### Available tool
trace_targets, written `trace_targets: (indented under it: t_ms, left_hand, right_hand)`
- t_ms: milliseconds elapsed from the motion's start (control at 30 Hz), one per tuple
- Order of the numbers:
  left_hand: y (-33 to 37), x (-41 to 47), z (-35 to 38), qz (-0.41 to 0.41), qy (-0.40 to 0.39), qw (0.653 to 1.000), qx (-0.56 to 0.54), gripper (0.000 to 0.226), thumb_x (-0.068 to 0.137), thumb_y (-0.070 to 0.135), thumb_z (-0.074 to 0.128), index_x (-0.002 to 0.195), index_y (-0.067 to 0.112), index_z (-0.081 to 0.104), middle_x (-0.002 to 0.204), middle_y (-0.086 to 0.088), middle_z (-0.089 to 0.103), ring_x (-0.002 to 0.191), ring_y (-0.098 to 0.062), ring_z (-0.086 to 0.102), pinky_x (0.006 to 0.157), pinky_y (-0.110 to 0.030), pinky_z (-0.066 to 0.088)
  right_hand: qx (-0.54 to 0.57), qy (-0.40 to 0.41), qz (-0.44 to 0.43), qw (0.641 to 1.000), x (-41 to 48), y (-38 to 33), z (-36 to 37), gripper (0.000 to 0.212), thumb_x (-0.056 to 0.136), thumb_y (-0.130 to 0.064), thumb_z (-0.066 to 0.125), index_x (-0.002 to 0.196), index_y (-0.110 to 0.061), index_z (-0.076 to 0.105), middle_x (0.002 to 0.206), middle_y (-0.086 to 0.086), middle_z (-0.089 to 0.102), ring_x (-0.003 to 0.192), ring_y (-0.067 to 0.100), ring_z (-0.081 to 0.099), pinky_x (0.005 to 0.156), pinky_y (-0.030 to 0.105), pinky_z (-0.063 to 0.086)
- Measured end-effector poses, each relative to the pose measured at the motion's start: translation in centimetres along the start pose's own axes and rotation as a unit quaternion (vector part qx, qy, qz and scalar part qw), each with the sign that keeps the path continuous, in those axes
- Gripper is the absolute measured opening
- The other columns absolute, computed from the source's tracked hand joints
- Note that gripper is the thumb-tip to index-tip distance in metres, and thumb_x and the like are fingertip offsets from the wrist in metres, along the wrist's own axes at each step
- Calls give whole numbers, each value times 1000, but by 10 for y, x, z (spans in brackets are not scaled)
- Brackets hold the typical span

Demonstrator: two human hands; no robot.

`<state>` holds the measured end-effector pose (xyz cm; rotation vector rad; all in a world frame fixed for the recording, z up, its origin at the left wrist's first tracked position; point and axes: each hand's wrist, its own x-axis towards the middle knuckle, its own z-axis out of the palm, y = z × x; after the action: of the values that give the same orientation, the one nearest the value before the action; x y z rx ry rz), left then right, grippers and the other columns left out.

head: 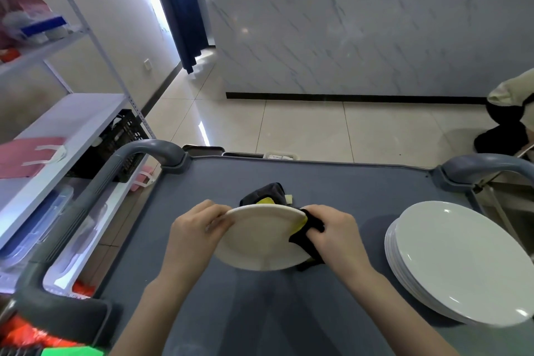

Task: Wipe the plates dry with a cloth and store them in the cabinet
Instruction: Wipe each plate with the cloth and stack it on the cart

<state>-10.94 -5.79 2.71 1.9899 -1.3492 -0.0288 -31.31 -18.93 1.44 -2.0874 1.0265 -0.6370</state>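
Plate (260, 240) (round, glossy) gripped by left hand (196, 231); right hand (335, 235) pinches dark cloth (303, 241).

Open counter (185, 188) lay on the left and along the far edge. The held plate (260, 240) and cloth (306, 243) took the middle, a stack of plates (462, 263) the right; a grey handle (95, 182) rose at each far corner.
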Motion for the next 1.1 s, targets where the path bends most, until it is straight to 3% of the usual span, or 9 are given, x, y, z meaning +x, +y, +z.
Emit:
trace_targets:
  t_ms: [200, 367, 500, 633, 700, 800, 967, 1033, 1100]
  left_hand:
    - [37, 8, 13, 133, -24, 990, 41, 9, 80, 25, 72, 79, 17, 77, 70, 1, 60, 63, -21, 55, 51, -35, 46]
    - [-3, -3, 5, -4, -16, 999, -31, 12, 80, 15, 79, 85, 24, 73, 81, 13, 66, 75, -7, 61, 67, -30, 46]
    - [-26, -13, 6, -95, -28, 993, -57, 20, 81, 6, 77, 76, 23, 69, 72, 13, 65, 75, -8, 61, 66, -25, 47]
    - [-15, -5, 3, -8, 10, 1000, 2, 8, 87, 14, 68, 81, 15, 71, 72, 8, 57, 66, -10, 52, 59, -22, 39]
    - [-6, 5, -2, 45, 19, 998, 41, 11, 85, 15, 63, 85, 14, 74, 74, 4, 58, 66, -15, 52, 58, -28, 41]
    - [8, 14, -5, 132, 23, 988, 83, 15, 87, 15, 61, 86, 15, 76, 74, 2, 58, 67, -16, 49, 59, -24, 37]
    - [26, 13, 13, 209, 31, 972, 103, 10, 85, 12, 68, 82, 15, 77, 70, 0, 59, 63, -22, 50, 54, -35, 46]
    - [19, 10, 15, 186, 47, 978, 85, 4, 80, 16, 74, 83, 17, 77, 74, 2, 63, 68, -23, 53, 61, -36, 49]
    - [7, 2, 14, 77, 77, 991, 79, 17, 80, 28, 79, 93, 18, 76, 83, 3, 62, 76, -21, 54, 68, -34, 48]
  right_hand:
    - [-102, -17, -123, 987, -2, -25, 18, 39, 75, 1, 58, 105, -21, 71, 94, -4, 68, 88, 23, 62, 69, 40, 51]
    - [21, 46, -88, 995, -5, -6, 8, 38, 74, 5, 58, 101, -17, 73, 89, -7, 69, 83, 12, 64, 72, 32, 52]
    - [62, 46, -26, 997, -2, 0, -1, 41, 73, 10, 61, 97, -20, 74, 84, -8, 69, 81, 11, 62, 73, 29, 49]
    - [-22, 23, -36, 999, -2, -9, 5, 35, 75, 2, 61, 99, -21, 71, 86, -7, 66, 81, 13, 59, 72, 32, 48]
    - [-65, 23, -59, 996, -1, -15, 8, 32, 76, 0, 63, 100, -20, 71, 86, -4, 66, 81, 17, 60, 70, 35, 49]
    - [-108, 20, -87, 990, 0, -25, 15, 33, 76, 0, 62, 103, -18, 71, 89, 0, 67, 83, 22, 61, 68, 37, 49]
    - [-129, 57, -139, 980, -6, -35, 31, 31, 65, -3, 60, 92, -13, 72, 79, 2, 67, 68, 27, 63, 50, 36, 52]
    - [-124, 78, -142, 979, -9, -30, 32, 32, 65, -4, 61, 93, -13, 73, 79, 0, 67, 67, 25, 63, 50, 31, 52]
    - [-113, 96, -132, 980, -14, -23, 31, 33, 67, -4, 60, 96, -13, 73, 82, -2, 69, 69, 22, 63, 54, 29, 52]
